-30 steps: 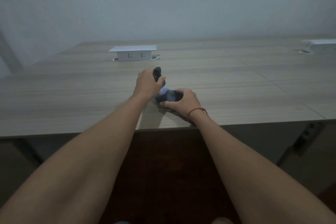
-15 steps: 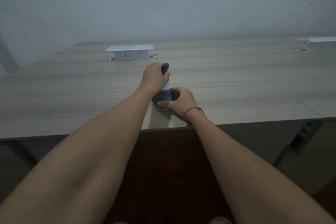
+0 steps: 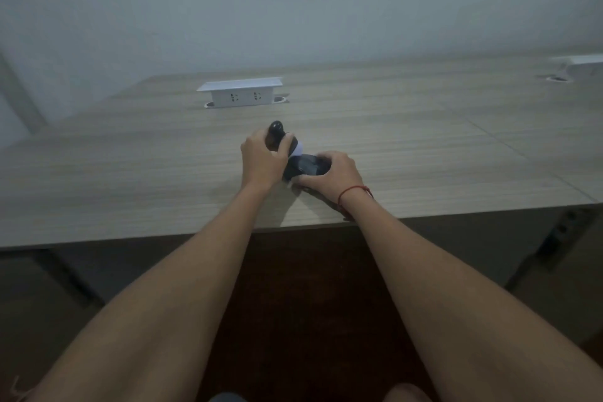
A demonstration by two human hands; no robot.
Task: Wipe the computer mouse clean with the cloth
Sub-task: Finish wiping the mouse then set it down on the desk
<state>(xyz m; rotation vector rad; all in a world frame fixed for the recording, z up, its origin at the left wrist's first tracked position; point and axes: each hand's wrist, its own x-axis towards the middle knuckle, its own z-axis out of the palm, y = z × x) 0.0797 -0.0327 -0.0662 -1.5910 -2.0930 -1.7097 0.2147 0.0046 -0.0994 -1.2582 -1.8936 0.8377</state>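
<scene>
left hand [image 3: 262, 161] with fingers closed around a dark object [image 3: 276, 131] whose rounded top shows above the knuckles. right hand [image 3: 332, 174] with fingers curled around the black mouse [image 3: 305, 166] on the table [image 3: 130, 173] near its front edge; a pale cloth [image 3: 298, 151] shows between the hands. a white socket box [image 3: 240, 95] stands farther back.

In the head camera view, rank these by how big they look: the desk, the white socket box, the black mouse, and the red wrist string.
1. Desk, by far the largest.
2. White socket box, though it sits farther back.
3. Black mouse, partly covered by the right hand.
4. Red wrist string, smallest.
</scene>
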